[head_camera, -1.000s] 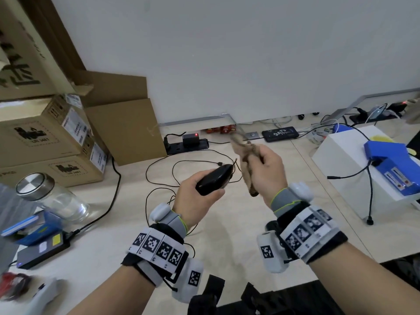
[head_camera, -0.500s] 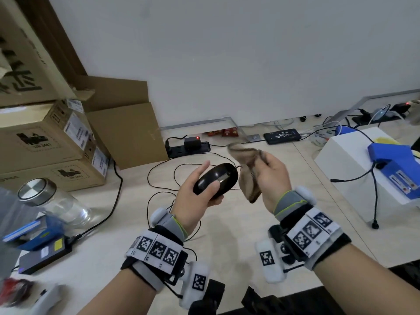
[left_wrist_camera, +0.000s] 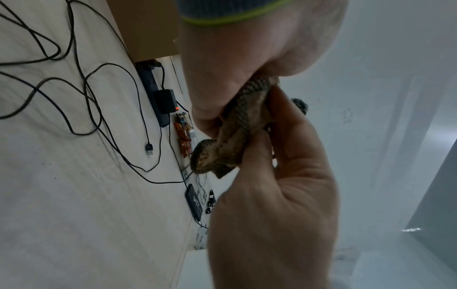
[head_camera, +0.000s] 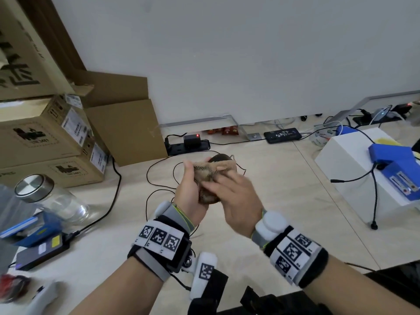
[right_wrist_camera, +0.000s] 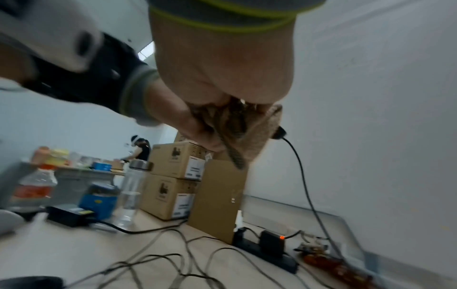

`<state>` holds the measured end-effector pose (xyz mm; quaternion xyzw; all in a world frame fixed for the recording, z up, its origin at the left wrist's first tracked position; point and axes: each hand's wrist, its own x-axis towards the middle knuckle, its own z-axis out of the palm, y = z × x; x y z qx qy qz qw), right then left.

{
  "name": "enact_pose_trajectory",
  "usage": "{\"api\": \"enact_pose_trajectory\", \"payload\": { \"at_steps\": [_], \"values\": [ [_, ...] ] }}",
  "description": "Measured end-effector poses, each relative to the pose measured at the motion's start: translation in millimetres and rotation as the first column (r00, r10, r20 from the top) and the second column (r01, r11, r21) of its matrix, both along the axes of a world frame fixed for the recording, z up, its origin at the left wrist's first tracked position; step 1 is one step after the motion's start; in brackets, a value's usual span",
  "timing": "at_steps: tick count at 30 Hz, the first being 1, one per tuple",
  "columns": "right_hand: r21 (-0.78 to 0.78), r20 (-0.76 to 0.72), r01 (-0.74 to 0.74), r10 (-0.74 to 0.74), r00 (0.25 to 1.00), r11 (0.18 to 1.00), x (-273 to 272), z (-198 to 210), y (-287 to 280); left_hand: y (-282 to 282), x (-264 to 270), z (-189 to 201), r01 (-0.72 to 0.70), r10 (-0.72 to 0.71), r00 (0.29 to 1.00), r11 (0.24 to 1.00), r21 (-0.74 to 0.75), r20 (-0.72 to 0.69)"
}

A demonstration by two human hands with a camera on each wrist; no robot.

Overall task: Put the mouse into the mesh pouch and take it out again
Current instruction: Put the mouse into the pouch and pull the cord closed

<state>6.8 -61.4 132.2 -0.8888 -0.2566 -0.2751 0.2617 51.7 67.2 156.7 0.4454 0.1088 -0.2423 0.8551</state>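
Mouse partly in the mesh pouch, held up between both hands above the desk.

The black mouse (head_camera: 219,158) sits inside the tan mesh pouch (head_camera: 208,176), its dark far end showing past the pouch's bunched rim; how far in it sits cannot be told. The left hand (head_camera: 189,189) curls round the pouch and mouse from the left, thumb up along the fabric. The right hand (head_camera: 236,201) lies over the near side, fingers bent onto the mesh, gripping it. In the left wrist view the mesh is pinched between both hands. Below lie black cables (head_camera: 159,178) on the pale desk (head_camera: 284,189); a power strip (head_camera: 187,146) sits by the wall, cardboard boxes (head_camera: 52,142) and a glass jar (head_camera: 50,198) stand to the left.
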Motion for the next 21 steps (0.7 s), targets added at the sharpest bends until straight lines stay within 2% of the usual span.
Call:
{"api": "enact_pose_trajectory", "payload": {
  "at_steps": [2,3,5,7,9,12,14,15,16,19,20,21],
  "values": [
    [0.012,0.030,0.173,-0.174,0.984,0.985,10,4,-11,-2,-3,-1,-0.004,0.003,1.000,0.999,0.037,0.020],
    [0.050,-0.004,0.262,-0.262,0.965,0.964,13,7,-13,-3,-5,-1,-0.020,0.019,0.999,0.999,0.049,0.034],
    [0.193,-0.147,0.372,-0.348,0.926,0.908,18,11,-13,-8,-8,2,-0.033,0.028,0.997,0.997,0.077,0.068],
    [0.327,-0.309,0.442,-0.348,0.885,0.835,21,13,-10,-15,-10,7,-0.048,0.036,0.994,0.992,0.113,0.102],
    [0.319,-0.338,0.437,-0.329,0.881,0.841,18,15,-4,-19,-10,8,-0.056,0.045,0.994,0.991,0.123,0.095],
    [0.163,-0.243,0.292,-0.249,0.938,0.942,6,11,8,-18,-9,8,-0.084,0.076,0.995,0.985,0.147,0.060],
    [0.127,-0.191,0.257,-0.231,0.954,0.958,10,11,4,-16,-8,5,-0.084,0.074,0.996,0.980,0.182,0.057],
    [0.140,-0.178,0.285,-0.259,0.949,0.948,15,12,-1,-16,-9,6,-0.080,0.068,0.995,0.979,0.189,0.071],
    [0.176,-0.197,0.343,-0.309,0.931,0.923,23,13,-7,-17,-10,5,-0.076,0.058,0.994,0.978,0.196,0.096],
    [0.303,-0.431,0.559,-0.412,0.803,0.772,45,20,-23,-19,-15,8,-0.071,0.029,0.985,0.968,0.242,0.172],
    [0.317,-0.472,0.598,-0.425,0.772,0.736,46,22,-23,-20,-16,8,-0.070,0.025,0.982,0.967,0.243,0.186],
    [0.315,-0.466,0.602,-0.433,0.772,0.734,43,23,-20,-20,-16,8,-0.074,0.028,0.982,0.968,0.241,0.187]
  ]
}}
